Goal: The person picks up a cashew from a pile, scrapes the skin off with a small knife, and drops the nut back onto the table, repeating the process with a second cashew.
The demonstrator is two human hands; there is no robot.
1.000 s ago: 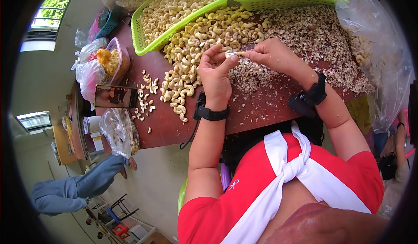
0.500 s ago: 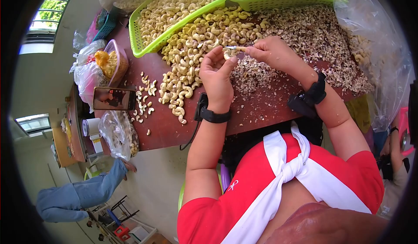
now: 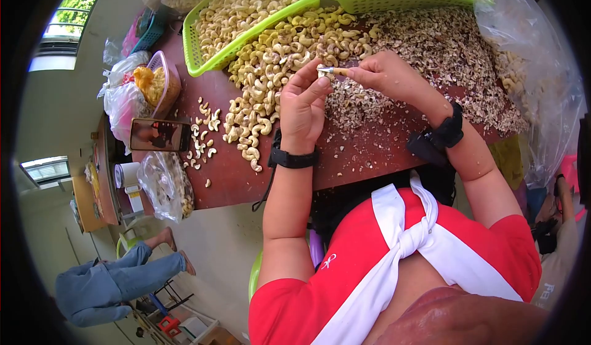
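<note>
My left hand (image 3: 304,102) pinches a cashew nut (image 3: 322,72) between thumb and fingers, over the edge of the nut heap. In my right hand (image 3: 388,74) is a small knife (image 3: 337,71) with a light wooden handle, its short blade touching the cashew. Below and left of my hands lies a heap of cashews (image 3: 255,96), some with brown skin patches. Brown skin flakes (image 3: 363,108) are spread under and beyond my right hand. The fingers of my right hand wrap the handle, partly hiding it.
Green baskets (image 3: 246,34) full of cashews stand along the back of the red table (image 3: 240,185). A phone (image 3: 160,136) leans at the left near a pink basket (image 3: 169,99). A clear plastic bag (image 3: 529,68) hangs at the right. A person in blue (image 3: 117,283) is at lower left.
My left hand has turned slightly, its wrist shifting left, and the cashew is more upright against the blade. My right hand is almost unmoved. The person in blue has changed stride.
</note>
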